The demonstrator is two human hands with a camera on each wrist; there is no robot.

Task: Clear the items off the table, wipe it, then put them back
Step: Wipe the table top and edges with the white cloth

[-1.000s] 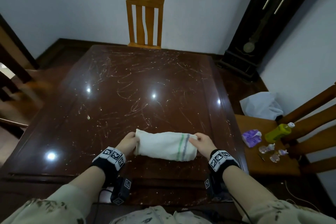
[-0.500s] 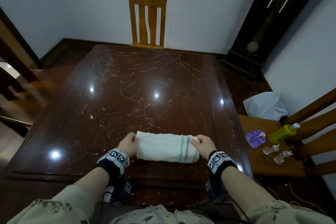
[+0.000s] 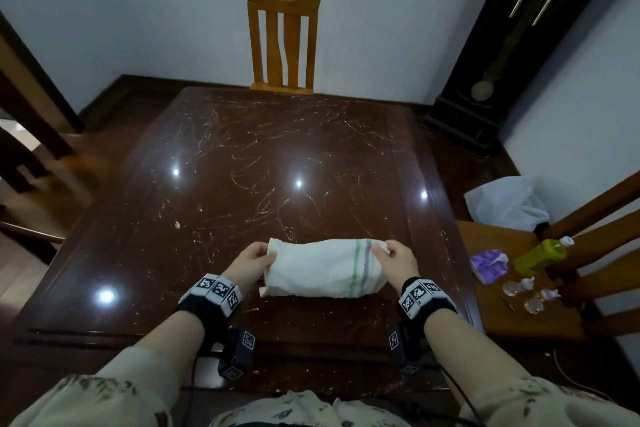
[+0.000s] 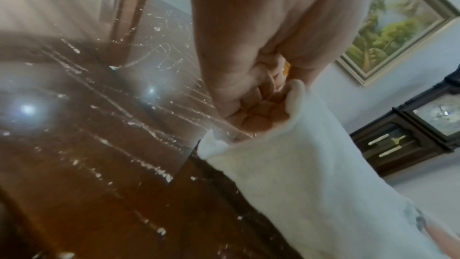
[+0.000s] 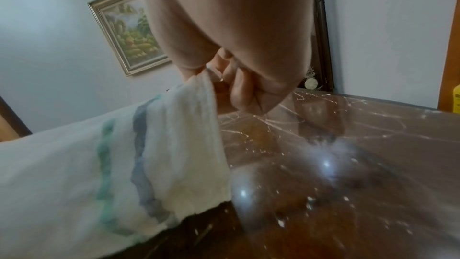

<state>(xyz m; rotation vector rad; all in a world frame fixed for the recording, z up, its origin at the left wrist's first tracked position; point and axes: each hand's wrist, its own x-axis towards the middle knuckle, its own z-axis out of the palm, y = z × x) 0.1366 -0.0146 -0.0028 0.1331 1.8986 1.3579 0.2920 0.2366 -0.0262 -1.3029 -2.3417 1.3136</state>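
Observation:
A white cloth [image 3: 322, 269] with a green and a grey stripe hangs stretched between my two hands above the near part of the dark glossy table [image 3: 277, 163]. My left hand [image 3: 254, 258] grips its left end [image 4: 251, 123] with curled fingers. My right hand [image 3: 394, 256] pinches the striped right end [image 5: 199, 84]. The cloth's lower edge droops toward the table. The tabletop is smeared with white streaks and crumbs. On the chair seat [image 3: 512, 319] at the right lie a green bottle [image 3: 542, 255], a purple tissue pack [image 3: 488, 265] and a few small glass bottles [image 3: 526, 293].
A wooden chair [image 3: 282, 45] stands at the table's far edge. A tall dark clock case [image 3: 502, 55] fills the far right corner. A white plastic bag [image 3: 505, 203] lies on the floor by the right chair. Dark chairs [image 3: 24, 163] stand at the left.
Both hands have lifted the cloth slightly and moved it a little farther from the table's near edge; it hangs more spread than before. The grips have not changed.

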